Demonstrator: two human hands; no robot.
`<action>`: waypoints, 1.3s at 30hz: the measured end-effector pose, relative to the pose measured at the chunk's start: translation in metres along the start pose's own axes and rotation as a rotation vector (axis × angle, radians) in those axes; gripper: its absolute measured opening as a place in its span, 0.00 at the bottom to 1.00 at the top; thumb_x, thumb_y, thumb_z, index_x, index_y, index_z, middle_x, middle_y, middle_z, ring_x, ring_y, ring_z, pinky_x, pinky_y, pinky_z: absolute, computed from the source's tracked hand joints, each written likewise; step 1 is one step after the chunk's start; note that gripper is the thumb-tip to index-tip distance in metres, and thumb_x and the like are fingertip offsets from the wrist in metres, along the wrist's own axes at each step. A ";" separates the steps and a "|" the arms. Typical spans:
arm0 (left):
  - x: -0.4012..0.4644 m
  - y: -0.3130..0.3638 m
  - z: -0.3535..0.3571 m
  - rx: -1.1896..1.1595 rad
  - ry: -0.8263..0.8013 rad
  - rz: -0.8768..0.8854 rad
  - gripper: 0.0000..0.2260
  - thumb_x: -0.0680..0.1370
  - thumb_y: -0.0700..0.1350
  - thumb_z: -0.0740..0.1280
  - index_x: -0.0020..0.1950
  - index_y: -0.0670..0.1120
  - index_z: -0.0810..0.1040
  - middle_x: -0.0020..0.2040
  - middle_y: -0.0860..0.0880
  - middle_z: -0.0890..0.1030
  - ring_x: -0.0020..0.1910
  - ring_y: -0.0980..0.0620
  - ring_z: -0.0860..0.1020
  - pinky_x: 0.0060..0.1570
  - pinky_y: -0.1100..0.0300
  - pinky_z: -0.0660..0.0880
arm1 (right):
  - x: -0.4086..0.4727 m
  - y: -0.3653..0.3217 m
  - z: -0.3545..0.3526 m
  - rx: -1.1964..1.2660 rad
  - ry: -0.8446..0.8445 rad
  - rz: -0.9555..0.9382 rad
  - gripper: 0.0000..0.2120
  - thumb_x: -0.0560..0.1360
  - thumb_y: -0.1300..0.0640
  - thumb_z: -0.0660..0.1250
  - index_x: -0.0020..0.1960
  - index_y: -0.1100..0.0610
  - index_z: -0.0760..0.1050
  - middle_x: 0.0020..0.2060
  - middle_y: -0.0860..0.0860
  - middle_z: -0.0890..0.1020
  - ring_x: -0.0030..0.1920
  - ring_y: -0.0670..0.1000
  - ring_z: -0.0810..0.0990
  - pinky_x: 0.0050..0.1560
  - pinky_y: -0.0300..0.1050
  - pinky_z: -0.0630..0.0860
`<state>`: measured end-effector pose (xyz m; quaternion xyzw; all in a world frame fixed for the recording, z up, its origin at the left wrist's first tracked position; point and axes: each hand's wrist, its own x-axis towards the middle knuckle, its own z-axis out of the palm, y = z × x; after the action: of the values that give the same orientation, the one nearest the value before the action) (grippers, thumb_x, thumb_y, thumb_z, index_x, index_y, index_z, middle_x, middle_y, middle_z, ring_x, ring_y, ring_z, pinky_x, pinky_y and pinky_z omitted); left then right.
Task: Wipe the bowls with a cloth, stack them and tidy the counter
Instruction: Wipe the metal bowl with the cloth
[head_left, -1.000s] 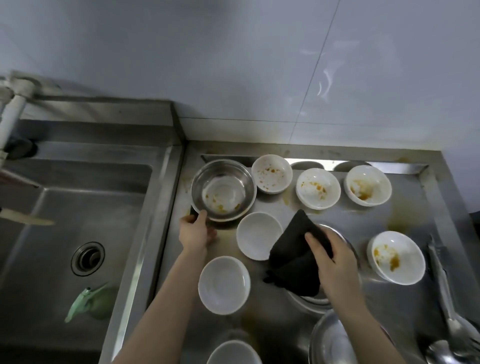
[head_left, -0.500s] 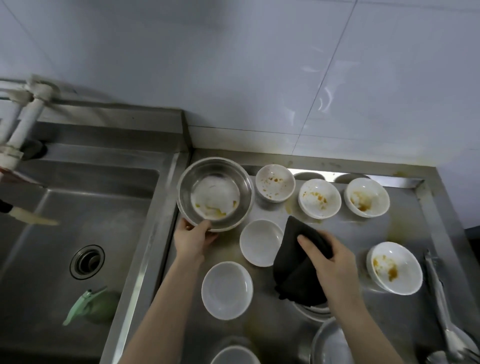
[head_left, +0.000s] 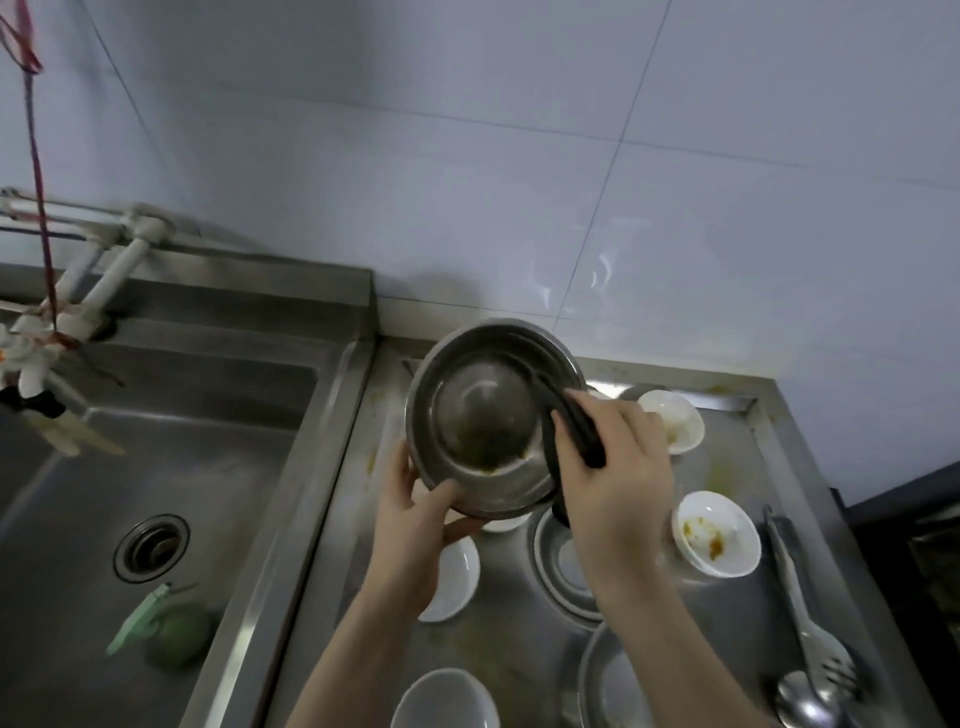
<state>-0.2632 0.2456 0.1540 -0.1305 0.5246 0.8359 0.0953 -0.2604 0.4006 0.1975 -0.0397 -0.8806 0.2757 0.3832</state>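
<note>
My left hand (head_left: 415, 512) grips the near rim of a steel bowl (head_left: 483, 415), held tilted above the counter (head_left: 727, 457) with its stained inside facing me. My right hand (head_left: 618, 467) pinches a black cloth (head_left: 571, 431) and presses it against the bowl's right inner wall. Below the hands lie white bowls: a clean one (head_left: 454, 577) under my left wrist, another (head_left: 447, 699) at the bottom edge, a stained one (head_left: 717, 532) on the right and a stained one (head_left: 672, 418) at the back. A steel bowl stack (head_left: 563, 569) sits beneath my right wrist.
The sink (head_left: 156, 467) with its drain (head_left: 150, 545) lies to the left, holding a green scrubber (head_left: 166, 631). A white tap pipe (head_left: 104, 280) juts over it. Steel tongs (head_left: 800, 597) and a spoon (head_left: 800, 699) lie on the counter's right edge. Another steel bowl (head_left: 608, 675) sits bottom right.
My left hand lifted the steel bowl off the counter and tilted it toward me. My right hand brought the black cloth from the right steel bowl up into the raised bowl.
</note>
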 end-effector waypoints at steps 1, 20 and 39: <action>-0.009 0.002 0.006 0.012 -0.034 0.028 0.28 0.74 0.27 0.67 0.67 0.53 0.75 0.59 0.47 0.80 0.49 0.48 0.85 0.40 0.51 0.82 | -0.003 -0.001 0.001 -0.073 -0.044 -0.020 0.11 0.72 0.60 0.73 0.54 0.59 0.81 0.44 0.51 0.82 0.46 0.52 0.77 0.46 0.36 0.70; -0.048 0.026 0.018 0.027 -0.112 0.133 0.36 0.72 0.23 0.64 0.70 0.58 0.73 0.62 0.45 0.77 0.53 0.44 0.84 0.40 0.50 0.82 | -0.009 0.012 -0.027 -0.423 -0.574 -0.252 0.17 0.68 0.56 0.70 0.56 0.57 0.83 0.52 0.52 0.85 0.54 0.53 0.82 0.57 0.47 0.77; -0.049 0.029 0.021 -0.058 -0.136 0.138 0.35 0.65 0.33 0.69 0.70 0.56 0.74 0.62 0.39 0.78 0.50 0.43 0.84 0.43 0.49 0.81 | -0.003 -0.009 -0.038 -0.113 -0.674 -0.209 0.18 0.75 0.56 0.61 0.63 0.54 0.79 0.59 0.49 0.82 0.61 0.47 0.78 0.72 0.33 0.53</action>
<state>-0.2281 0.2504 0.2030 -0.0399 0.5003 0.8622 0.0690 -0.2301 0.4094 0.2215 0.1225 -0.9707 0.1837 0.0946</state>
